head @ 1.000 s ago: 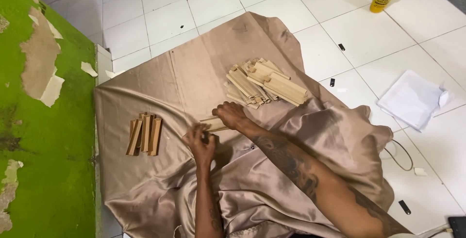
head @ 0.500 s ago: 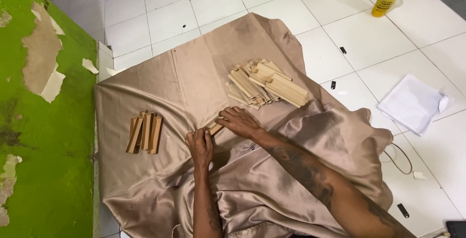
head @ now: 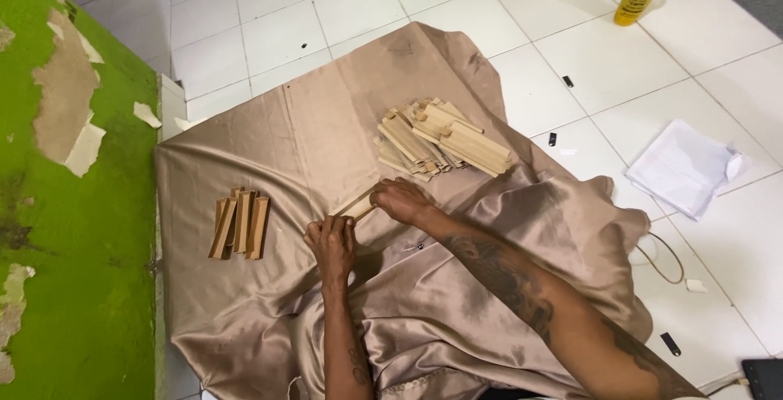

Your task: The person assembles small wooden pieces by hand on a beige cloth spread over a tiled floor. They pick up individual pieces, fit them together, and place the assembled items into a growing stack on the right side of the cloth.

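A tan satin cloth [head: 326, 114] is spread over the white tiled floor. Both my hands meet near its middle on one small wooden piece [head: 356, 204]: my left hand [head: 333, 241] grips its near end, my right hand [head: 402, 200] grips its far end. A loose pile of wooden pieces [head: 438, 139] lies just beyond my right hand. A short row of wooden pieces [head: 239, 225] lies side by side to the left of my left hand.
A green wall with peeling paint [head: 73, 204] runs along the left. A yellow drink cup with a straw [head: 637, 0] stands at the far right. White folded paper [head: 683, 165], a thin cable [head: 665, 257] and small dark bits lie on the tiles at the right.
My hands stay together on the wooden piece; the right hand has shifted slightly. The view has drifted a little. The pile and the row have not moved.
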